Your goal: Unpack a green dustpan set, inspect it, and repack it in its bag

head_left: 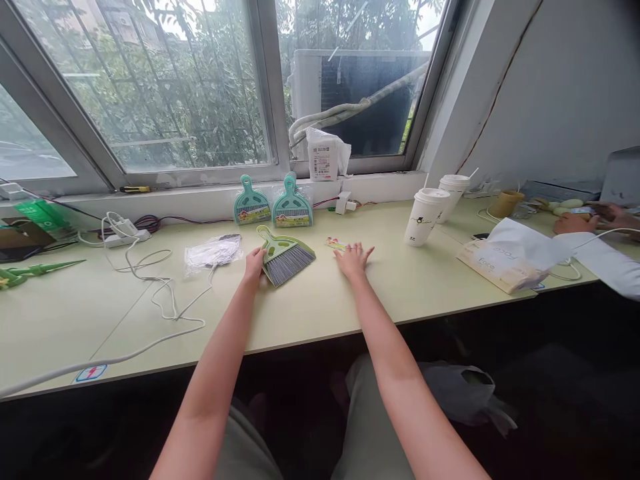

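- mini broom [286, 257] lies unwrapped near the surface [320, 307] middle, its empty wrapper [213, 253] beside it.
- left hand [254, 265] curls on its bristle edge; right hand [353, 259] rests spread flat.
- two packaged sets [274, 203] wait unopened at the back edge.

**Little legible print on the desk**

A paper bag [500, 263] at the right shows pale lettering that seems to read "Force". A white packet [324, 159] on the windowsill carries a barcode label, its print too small to read. A desk-edge sticker [91, 372] bears a red arrow.
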{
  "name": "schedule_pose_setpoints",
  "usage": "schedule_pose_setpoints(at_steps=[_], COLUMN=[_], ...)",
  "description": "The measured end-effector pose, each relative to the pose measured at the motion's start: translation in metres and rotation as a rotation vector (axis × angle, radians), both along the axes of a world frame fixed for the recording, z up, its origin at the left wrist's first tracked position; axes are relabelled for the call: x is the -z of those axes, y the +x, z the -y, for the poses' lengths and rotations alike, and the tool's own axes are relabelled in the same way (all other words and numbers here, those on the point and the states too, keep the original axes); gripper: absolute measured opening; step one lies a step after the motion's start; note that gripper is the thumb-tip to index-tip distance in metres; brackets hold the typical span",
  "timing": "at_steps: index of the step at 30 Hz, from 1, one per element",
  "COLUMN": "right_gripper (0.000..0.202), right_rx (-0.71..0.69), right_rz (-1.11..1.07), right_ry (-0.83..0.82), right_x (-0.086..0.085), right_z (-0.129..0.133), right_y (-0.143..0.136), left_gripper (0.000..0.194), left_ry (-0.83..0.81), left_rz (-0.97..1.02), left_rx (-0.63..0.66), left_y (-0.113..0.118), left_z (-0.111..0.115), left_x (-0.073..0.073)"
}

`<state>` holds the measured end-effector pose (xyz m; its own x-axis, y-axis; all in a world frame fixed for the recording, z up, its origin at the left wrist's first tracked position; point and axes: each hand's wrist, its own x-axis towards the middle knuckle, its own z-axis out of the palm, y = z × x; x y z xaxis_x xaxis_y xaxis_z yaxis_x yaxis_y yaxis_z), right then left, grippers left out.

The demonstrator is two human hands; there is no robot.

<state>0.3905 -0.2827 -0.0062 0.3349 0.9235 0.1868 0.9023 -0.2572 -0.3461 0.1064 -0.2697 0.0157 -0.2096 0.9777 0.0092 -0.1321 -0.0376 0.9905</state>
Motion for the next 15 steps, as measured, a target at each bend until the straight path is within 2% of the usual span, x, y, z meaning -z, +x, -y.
schedule_pose_setpoints(at_steps=[3, 5, 7, 9, 11, 12, 13, 15], right_gripper=[0.076, 0.070, 0.058, 0.048, 0.040, 0.038, 0.036, 0.035], right_rx=[0.288, 0.333, 0.205, -0.067, -0.352, -0.441, -0.494, -0.489], right_rz=[-0.134, -0.184, -0.151, -0.075, -0.013, 0.023, 0.057, 0.093], right_ry=[0.047, 0.172, 0.339, 0.445, 0.440, 0.412, 0.388, 0.358], right_x=[-0.004, -0.011, -0.019, -0.026, -0.029, -0.029, -0.028, -0.025], right_z=[0.000, 0.002, 0.007, 0.015, 0.023, 0.026, 0.028, 0.030], right_y=[0.013, 0.015, 0.005, -0.016, -0.043, -0.055, -0.066, -0.079], left_gripper=[0.027, 0.030, 0.033, 0.038, 0.042, 0.043, 0.044, 0.041], left_ry=[-0.008, -0.032, -0.037, -0.008, 0.039, 0.066, 0.100, 0.183], left_rz=[-0.011, -0.046, -0.097, -0.140, -0.179, -0.202, -0.225, -0.281], left_rx=[0.005, 0.002, 0.006, 0.061, 0.176, 0.236, 0.287, 0.348], left_y=[0.000, 0.001, 0.004, 0.009, 0.016, 0.021, 0.026, 0.034], left_z=[0.001, 0.003, 0.006, 0.010, 0.013, 0.014, 0.015, 0.015], left_x=[-0.002, -0.005, -0.007, -0.008, -0.006, -0.004, -0.002, 0.003])
